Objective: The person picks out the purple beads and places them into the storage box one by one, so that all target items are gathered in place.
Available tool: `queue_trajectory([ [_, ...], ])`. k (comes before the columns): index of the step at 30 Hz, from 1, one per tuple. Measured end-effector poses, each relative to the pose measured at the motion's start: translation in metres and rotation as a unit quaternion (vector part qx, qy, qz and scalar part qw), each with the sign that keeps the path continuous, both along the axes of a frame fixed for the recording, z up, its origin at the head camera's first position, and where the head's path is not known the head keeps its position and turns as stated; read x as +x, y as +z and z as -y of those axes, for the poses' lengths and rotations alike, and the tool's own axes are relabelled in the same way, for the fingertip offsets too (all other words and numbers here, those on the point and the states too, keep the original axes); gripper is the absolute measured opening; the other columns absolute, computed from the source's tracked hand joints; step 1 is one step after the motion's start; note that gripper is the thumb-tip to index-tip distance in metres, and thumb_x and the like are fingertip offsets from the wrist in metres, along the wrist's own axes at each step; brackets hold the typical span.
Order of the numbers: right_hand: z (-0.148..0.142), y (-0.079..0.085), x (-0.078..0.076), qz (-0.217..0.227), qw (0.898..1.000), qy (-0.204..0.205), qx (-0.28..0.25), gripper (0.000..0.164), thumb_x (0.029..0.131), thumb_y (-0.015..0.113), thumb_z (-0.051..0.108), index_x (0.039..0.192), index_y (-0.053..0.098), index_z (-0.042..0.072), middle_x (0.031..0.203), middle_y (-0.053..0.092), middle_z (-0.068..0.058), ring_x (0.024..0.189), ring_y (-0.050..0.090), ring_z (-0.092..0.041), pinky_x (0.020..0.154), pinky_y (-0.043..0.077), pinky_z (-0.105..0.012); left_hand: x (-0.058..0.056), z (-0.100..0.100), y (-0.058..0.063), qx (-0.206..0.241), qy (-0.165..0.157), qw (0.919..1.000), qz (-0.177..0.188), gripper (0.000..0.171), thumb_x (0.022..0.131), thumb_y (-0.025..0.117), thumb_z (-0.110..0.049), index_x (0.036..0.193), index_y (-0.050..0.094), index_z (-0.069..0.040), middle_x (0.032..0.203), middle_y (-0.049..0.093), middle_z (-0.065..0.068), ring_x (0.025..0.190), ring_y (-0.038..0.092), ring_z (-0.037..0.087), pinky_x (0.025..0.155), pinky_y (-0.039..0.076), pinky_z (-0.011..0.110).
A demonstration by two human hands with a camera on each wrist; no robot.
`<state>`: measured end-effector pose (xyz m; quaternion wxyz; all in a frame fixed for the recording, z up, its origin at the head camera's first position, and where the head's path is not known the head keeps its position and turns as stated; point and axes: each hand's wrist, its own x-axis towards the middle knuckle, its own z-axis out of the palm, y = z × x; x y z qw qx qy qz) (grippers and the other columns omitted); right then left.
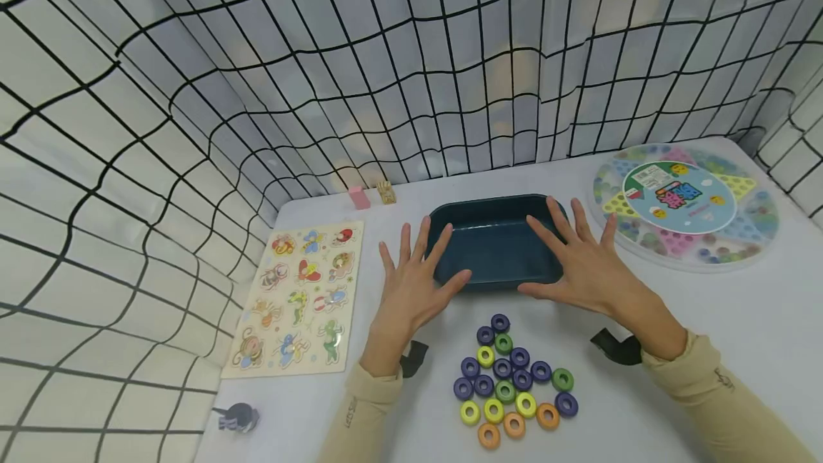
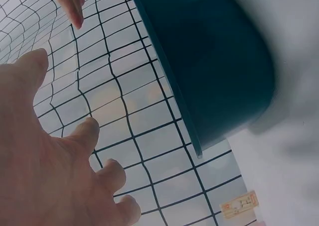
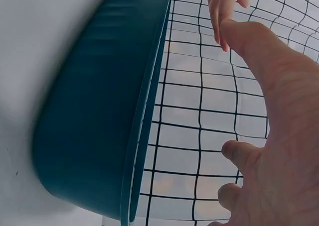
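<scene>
A dark teal plastic basin [image 1: 495,245] sits on the white table between my hands. My left hand [image 1: 416,284] hovers over its left end with the fingers spread and nothing held. Over the right end is my right hand [image 1: 588,270], likewise spread and holding nothing. Both wrist views show the basin's outer wall [image 2: 214,61] beside the fingers, which stand above rim level. Nearer to me, a loose group of small rings lies on the table: purple rings [image 1: 519,358], green rings [image 1: 562,371], yellow rings [image 1: 470,422] and orange rings [image 1: 489,445].
At left lies a puzzle board [image 1: 302,334] with insect pictures. A round marble game board [image 1: 688,256] lies at right. A pink block [image 1: 358,198] and a small gold piece [image 1: 386,192] stand at the back. Near the front left is a grey object [image 1: 239,417]. Black netting [image 1: 450,70] surrounds the table.
</scene>
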<state>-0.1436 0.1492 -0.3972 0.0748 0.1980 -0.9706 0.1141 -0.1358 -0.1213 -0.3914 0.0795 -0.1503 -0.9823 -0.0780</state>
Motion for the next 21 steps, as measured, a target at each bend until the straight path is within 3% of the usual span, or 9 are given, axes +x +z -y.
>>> queue_trajectory([
  [3, 0.0, -0.001, -0.003, -0.002, 1.0, 0.001, -0.003, 0.104, 0.064, 0.048, 0.08, 0.145, 0.017, 0.024, 0.151, -0.004, -0.008, 0.132, -0.017, -0.029, 0.09, -0.017, -0.067, -0.003, 0.001, -0.001, 0.018, -0.007, 0.9998, 0.008, 0.076, 0.081, 0.026, -0.073, 0.143, 0.004, -0.036, 0.151, 0.0, 0.001, 0.135, -0.01, 0.025, 0.102, -0.004, 0.059],
  [6, 0.001, -0.003, -0.005, 0.005, 1.0, 0.011, -0.014, 0.104, 0.064, 0.049, 0.079, 0.145, 0.016, 0.023, 0.151, -0.004, -0.008, 0.132, -0.017, -0.029, 0.092, -0.015, -0.066, -0.012, 0.004, -0.005, 0.069, -0.018, 0.9965, 0.044, 0.078, 0.083, 0.029, -0.07, 0.144, 0.0, -0.03, 0.151, -0.004, 0.004, 0.135, -0.009, 0.023, 0.105, -0.002, 0.054],
  [9, 0.0, -0.006, -0.006, 0.019, 0.999, 0.031, -0.034, 0.1, 0.068, 0.053, 0.074, 0.145, 0.018, 0.021, 0.15, -0.005, -0.008, 0.134, -0.012, -0.03, 0.098, -0.01, -0.063, -0.029, 0.01, -0.017, 0.146, -0.021, 0.9848, 0.091, 0.078, 0.088, 0.033, -0.062, 0.145, 0.0, -0.022, 0.15, -0.004, 0.007, 0.135, 0.0, 0.024, 0.108, 0.007, 0.048],
  [12, 0.0, -0.008, -0.006, 0.021, 0.996, 0.062, -0.058, 0.089, 0.075, 0.059, 0.061, 0.143, 0.026, 0.014, 0.15, -0.002, -0.011, 0.135, -0.002, -0.034, 0.104, 0.0, -0.057, -0.049, 0.017, -0.031, 0.22, -0.014, 0.969, 0.112, 0.069, 0.094, 0.038, -0.047, 0.146, 0.008, -0.012, 0.15, 0.006, 0.012, 0.134, 0.013, 0.025, 0.108, 0.017, 0.041],
  [15, 0.003, -0.008, -0.005, 0.007, 0.992, 0.098, -0.079, 0.074, 0.08, 0.064, 0.045, 0.136, 0.037, 0.006, 0.149, 0.009, -0.016, 0.133, 0.013, -0.036, 0.106, 0.012, -0.052, -0.061, 0.022, -0.043, 0.264, -0.008, 0.9583, 0.109, 0.058, 0.096, 0.041, -0.03, 0.143, 0.018, -0.005, 0.145, 0.023, 0.015, 0.131, 0.026, 0.024, 0.106, 0.023, 0.036],
  [18, 0.008, -0.007, 0.0, -0.024, 0.986, 0.135, -0.099, 0.058, 0.08, 0.067, 0.035, 0.126, 0.05, 0.003, 0.143, 0.027, -0.017, 0.126, 0.032, -0.035, 0.098, 0.033, -0.048, -0.066, 0.022, -0.053, 0.283, -0.014, 0.954, 0.097, 0.052, 0.095, 0.043, -0.017, 0.141, 0.023, -0.003, 0.14, 0.034, 0.016, 0.127, 0.033, 0.022, 0.104, 0.027, 0.033],
  [21, 0.014, -0.005, 0.006, -0.068, 0.975, 0.179, -0.116, 0.046, 0.084, 0.063, 0.036, 0.115, 0.058, 0.004, 0.132, 0.044, -0.015, 0.114, 0.048, -0.031, 0.085, 0.046, -0.043, -0.066, 0.019, -0.058, 0.291, -0.02, 0.9537, 0.075, 0.05, 0.094, 0.041, -0.01, 0.14, 0.025, -0.001, 0.136, 0.039, 0.019, 0.125, 0.037, 0.023, 0.102, 0.031, 0.034],
])
